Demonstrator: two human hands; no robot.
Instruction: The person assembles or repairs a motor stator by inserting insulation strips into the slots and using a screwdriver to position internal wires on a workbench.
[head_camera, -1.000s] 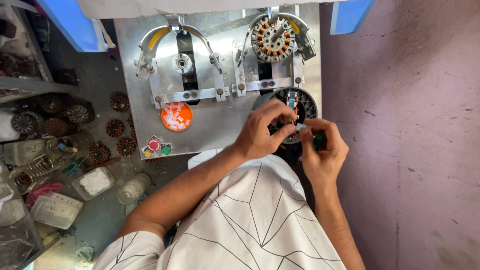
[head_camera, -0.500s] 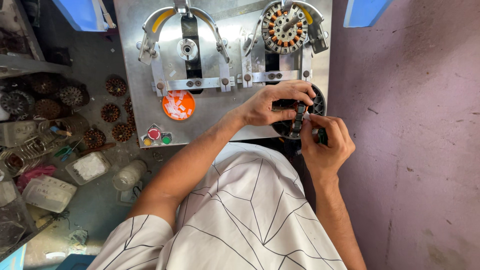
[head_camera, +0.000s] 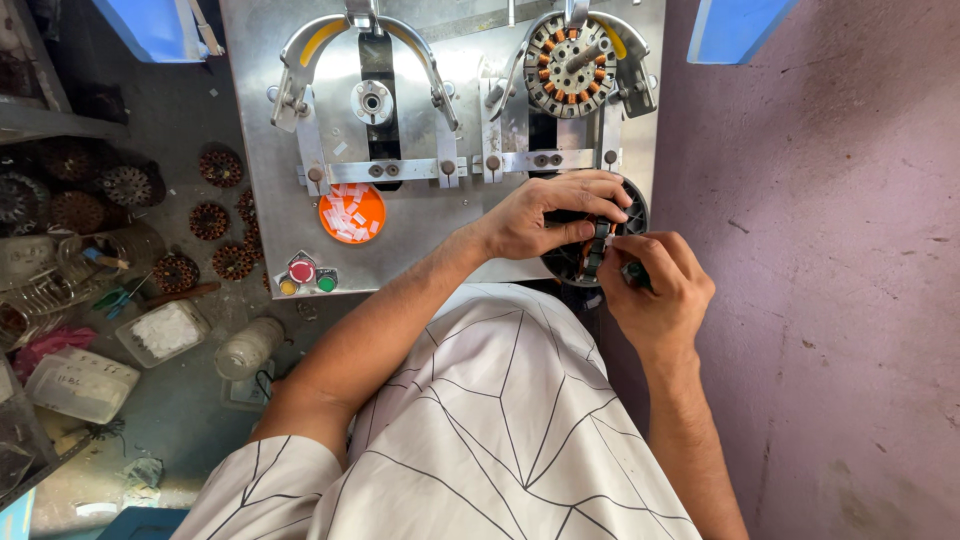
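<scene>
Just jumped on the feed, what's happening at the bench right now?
A person in a white patterned shirt is working a round black stator at the near edge of a metal winding fixture. The left hand steadies it from above, and the right hand pinches at its side, possibly holding a small dark tool. Another stator with copper coils sits mounted on the fixture's right station. More wound stators lie on the bench to the left.
</scene>
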